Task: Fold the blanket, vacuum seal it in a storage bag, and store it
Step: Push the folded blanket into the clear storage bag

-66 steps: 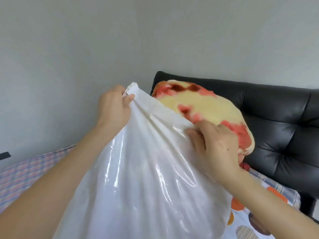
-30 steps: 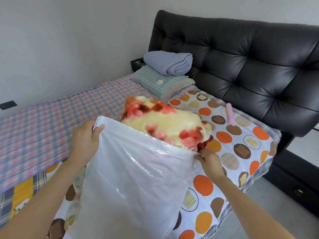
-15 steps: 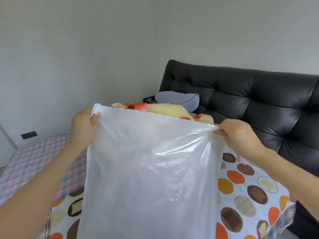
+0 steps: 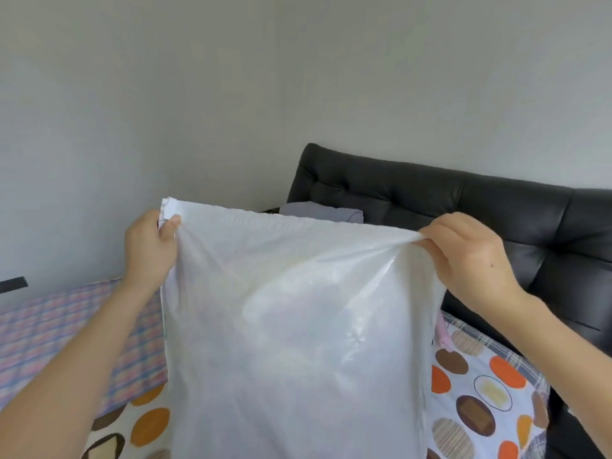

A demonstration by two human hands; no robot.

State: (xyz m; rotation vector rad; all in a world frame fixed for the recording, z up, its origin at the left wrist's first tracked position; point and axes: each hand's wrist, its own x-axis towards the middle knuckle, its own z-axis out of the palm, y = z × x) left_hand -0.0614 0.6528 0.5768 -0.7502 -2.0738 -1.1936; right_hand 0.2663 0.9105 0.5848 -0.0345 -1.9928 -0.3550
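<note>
A large white, translucent storage bag (image 4: 298, 342) hangs upright in front of me over the bed. My left hand (image 4: 150, 250) pinches its top left corner. My right hand (image 4: 463, 256) grips the top right corner, and the top edge is stretched taut between the two. The yellow and red blanket is hidden inside the bag; nothing of it shows above the rim.
Below lies a bed (image 4: 480, 392) with a sheet of orange and brown ovals, and a pink plaid cover (image 4: 66, 326) on the left. A black tufted headboard (image 4: 463, 207) stands behind, with a folded grey cloth (image 4: 318, 213) by it. Grey walls fill the background.
The blanket, which stuck out of the bag's mouth earlier, has sunk out of sight inside. Both hands lifted the bag and pulled its top edge straight.
</note>
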